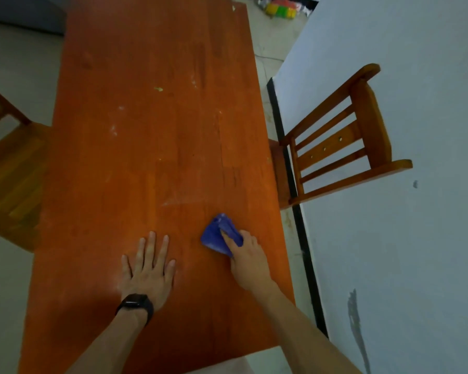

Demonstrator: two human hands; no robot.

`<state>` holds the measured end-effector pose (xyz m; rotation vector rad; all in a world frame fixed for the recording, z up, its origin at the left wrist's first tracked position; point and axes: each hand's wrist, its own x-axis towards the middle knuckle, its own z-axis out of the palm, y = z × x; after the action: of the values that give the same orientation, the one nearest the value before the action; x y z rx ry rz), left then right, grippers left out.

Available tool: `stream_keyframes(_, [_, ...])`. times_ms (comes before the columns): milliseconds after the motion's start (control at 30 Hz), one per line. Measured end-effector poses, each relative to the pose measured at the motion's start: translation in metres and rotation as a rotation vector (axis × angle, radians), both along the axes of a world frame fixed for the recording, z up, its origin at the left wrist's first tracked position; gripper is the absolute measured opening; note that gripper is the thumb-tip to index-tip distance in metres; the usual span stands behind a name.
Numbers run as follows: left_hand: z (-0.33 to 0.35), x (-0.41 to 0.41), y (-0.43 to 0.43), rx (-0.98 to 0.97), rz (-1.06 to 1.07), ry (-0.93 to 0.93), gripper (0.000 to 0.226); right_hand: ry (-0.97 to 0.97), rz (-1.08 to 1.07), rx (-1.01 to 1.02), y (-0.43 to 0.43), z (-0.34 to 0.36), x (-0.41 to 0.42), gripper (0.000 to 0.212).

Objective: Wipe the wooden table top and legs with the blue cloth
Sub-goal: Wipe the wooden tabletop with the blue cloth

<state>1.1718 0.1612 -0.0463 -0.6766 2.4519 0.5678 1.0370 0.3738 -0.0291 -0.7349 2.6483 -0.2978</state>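
The long orange-brown wooden table top point(152, 147) runs away from me, marked with pale smears and small specks. A bunched blue cloth point(219, 234) lies on it near the right edge. My right hand point(247, 259) grips the cloth's near side, with the index finger laid over the top of it. My left hand point(146, 268) rests flat on the table to the left of the cloth, fingers straight and spread, a black watch on the wrist. The table legs are hidden under the top.
A wooden chair point(341, 141) stands at the table's right side against a pale wall point(403, 238). Another wooden chair point(11, 168) sits at the left side. Colourful toys point(281, 9) lie on the floor beyond the far right corner.
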Motion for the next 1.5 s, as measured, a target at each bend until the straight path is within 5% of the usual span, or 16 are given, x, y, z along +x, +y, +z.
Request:
stream_keyframes(133, [0.004, -0.001, 0.001, 0.015, -0.005, 0.010, 0.056, -0.029, -0.595, 0.186, 0.045, 0.017, -0.053, 0.077])
stream_keyframes(233, [0.008, 0.000, 0.000, 0.039, 0.011, 0.035, 0.057, 0.000, -0.834, 0.132, 0.039, 0.028, -0.059, 0.067])
stream_keyframes(433, [0.015, 0.017, -0.046, -0.059, 0.238, 0.138, 0.060, -0.013, -0.295, -0.225, -0.078, 0.013, 0.004, 0.067])
stream_keyframes(567, [0.000, 0.038, -0.095, -0.109, 0.296, 0.061, 0.068, -0.035, 0.167, -0.182, -0.181, 0.010, 0.042, 0.070])
stream_keyframes(667, [-0.003, 0.035, -0.097, -0.103, 0.290, 0.039, 0.075, -0.041, 0.324, -0.062, -0.230, 0.010, 0.043, 0.071])
stream_keyframes(800, [-0.001, 0.031, -0.098, -0.088, 0.283, 0.036, 0.067, 0.030, 0.204, -0.082, -0.187, -0.013, 0.004, 0.073])
stream_keyframes(933, [0.004, 0.032, -0.101, -0.071, 0.250, 0.041, 0.067, 0.010, -0.497, 0.082, -0.082, -0.004, -0.057, 0.076])
stream_keyframes(1000, [0.006, 0.032, -0.101, -0.068, 0.243, 0.037, 0.067, 0.037, -0.665, 0.132, -0.062, 0.014, -0.066, 0.072])
stream_keyframes(1200, [0.009, 0.030, -0.102, -0.047, 0.242, 0.019, 0.068, 0.033, -0.160, -0.151, -0.153, 0.004, -0.010, 0.071])
stream_keyframes(1333, [0.004, 0.031, -0.101, -0.059, 0.255, 0.020, 0.069, 0.046, 0.306, 0.027, -0.207, 0.006, 0.029, 0.066])
stream_keyframes(1400, [0.002, 0.030, -0.101, -0.047, 0.259, 0.008, 0.068, 0.103, 0.266, 0.072, -0.192, 0.004, 0.013, 0.066])
stream_keyframes(1500, [0.003, 0.028, -0.102, -0.040, 0.220, -0.028, 0.068, 0.098, -0.181, 0.135, -0.127, -0.002, -0.022, 0.072])
